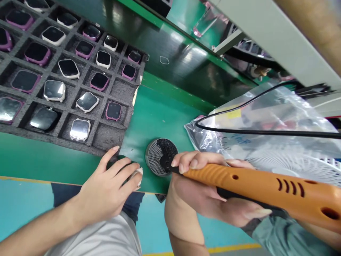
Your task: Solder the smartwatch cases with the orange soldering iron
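Note:
My left hand (109, 185) rests at the near edge of the green bench, its fingers curled over a small white watch (138, 176) that is mostly hidden. My right hand (210, 199) is wrapped around an orange electric screwdriver (247, 181), the thumb lying along its near side. The black front end of the screwdriver is over the rim of a round grey dish (150, 156). Tiny black pieces, seemingly screws (167, 153), lie heaped on the dish's right side. Left of it, a dark grey foam tray (108, 137) holds several square watches, purple and white, in separate compartments.
A clear plastic bag (223, 140) and a white slatted basket (298, 165) stand at the right, with a black cable (266, 133) crossing above. A co-worker's teal sleeve (277, 236) shows below the screwdriver. A dark conveyor-like strip (183, 60) runs behind the bench.

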### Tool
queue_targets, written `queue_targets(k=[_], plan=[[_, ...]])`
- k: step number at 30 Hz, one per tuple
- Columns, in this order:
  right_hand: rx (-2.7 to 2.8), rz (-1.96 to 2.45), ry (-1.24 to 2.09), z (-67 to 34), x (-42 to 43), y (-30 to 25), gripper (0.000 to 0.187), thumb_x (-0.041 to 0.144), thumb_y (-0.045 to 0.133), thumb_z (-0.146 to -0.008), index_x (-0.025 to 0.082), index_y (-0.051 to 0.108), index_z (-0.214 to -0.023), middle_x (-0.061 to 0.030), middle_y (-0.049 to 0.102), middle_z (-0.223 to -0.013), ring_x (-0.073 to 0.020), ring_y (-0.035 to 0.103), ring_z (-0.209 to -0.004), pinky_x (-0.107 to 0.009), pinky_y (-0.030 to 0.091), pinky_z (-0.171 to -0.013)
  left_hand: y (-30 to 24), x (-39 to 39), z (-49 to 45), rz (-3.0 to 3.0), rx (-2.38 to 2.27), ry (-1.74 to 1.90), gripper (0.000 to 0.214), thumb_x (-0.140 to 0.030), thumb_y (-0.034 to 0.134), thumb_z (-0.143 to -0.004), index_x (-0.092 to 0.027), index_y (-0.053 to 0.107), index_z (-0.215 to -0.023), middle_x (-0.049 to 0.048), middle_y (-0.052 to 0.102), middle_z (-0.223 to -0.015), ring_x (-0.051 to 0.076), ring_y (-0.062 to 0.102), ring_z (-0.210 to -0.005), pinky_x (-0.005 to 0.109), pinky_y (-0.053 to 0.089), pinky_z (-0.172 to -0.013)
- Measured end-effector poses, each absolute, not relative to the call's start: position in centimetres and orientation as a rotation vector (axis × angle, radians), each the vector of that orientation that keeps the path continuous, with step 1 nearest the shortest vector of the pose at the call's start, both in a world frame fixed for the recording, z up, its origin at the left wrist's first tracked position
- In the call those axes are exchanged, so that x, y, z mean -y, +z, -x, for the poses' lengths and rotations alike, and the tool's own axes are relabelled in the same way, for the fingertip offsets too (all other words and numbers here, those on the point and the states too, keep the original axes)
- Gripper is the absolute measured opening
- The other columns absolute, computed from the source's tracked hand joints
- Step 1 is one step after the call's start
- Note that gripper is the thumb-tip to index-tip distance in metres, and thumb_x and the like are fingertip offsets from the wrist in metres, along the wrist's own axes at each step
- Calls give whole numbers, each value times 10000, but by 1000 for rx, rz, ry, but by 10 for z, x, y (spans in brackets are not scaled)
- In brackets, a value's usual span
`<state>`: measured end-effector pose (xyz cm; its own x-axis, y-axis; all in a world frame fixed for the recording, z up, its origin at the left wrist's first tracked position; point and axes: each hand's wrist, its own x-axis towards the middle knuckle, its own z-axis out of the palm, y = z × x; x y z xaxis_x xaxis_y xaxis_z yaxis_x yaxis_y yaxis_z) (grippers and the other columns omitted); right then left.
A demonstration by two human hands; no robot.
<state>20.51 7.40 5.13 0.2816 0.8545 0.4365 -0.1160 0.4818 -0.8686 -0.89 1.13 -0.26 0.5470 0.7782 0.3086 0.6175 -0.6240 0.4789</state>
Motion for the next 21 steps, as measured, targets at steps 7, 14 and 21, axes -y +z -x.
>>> queue_targets(k=[7, 14, 21], plan=[[1047, 863, 758, -200, -72, 52, 430, 653, 560, -963, 328, 763, -1157, 15, 640, -781, -172, 569, -536, -372, 527, -468, -2, -13, 7, -2469, -1164, 750, 253, -303, 637, -1086, -198, 750, -1286, 49, 770, -1355, 263, 664, -1256, 611, 144, -1410], [1058, 853, 750, -204, -70, 50, 428, 639, 608, -950, 318, 752, -1194, 8, 656, -798, -178, 574, -551, -383, 532, -481, -2, -12, 8, -2470, -1168, 736, 259, -313, 637, -1089, -198, 746, -1294, 48, 765, -1364, 264, 662, -1251, 616, 151, -1404], [1083, 803, 787, -208, -75, 45, 432, 645, 572, -980, 319, 750, -1202, 15, 689, -813, -174, 602, -560, -372, 548, -474, -3, -13, 7, -2475, -1170, 739, 250, -320, 634, -1094, -207, 748, -1285, 48, 767, -1352, 264, 665, -1248, 624, 170, -1395]])
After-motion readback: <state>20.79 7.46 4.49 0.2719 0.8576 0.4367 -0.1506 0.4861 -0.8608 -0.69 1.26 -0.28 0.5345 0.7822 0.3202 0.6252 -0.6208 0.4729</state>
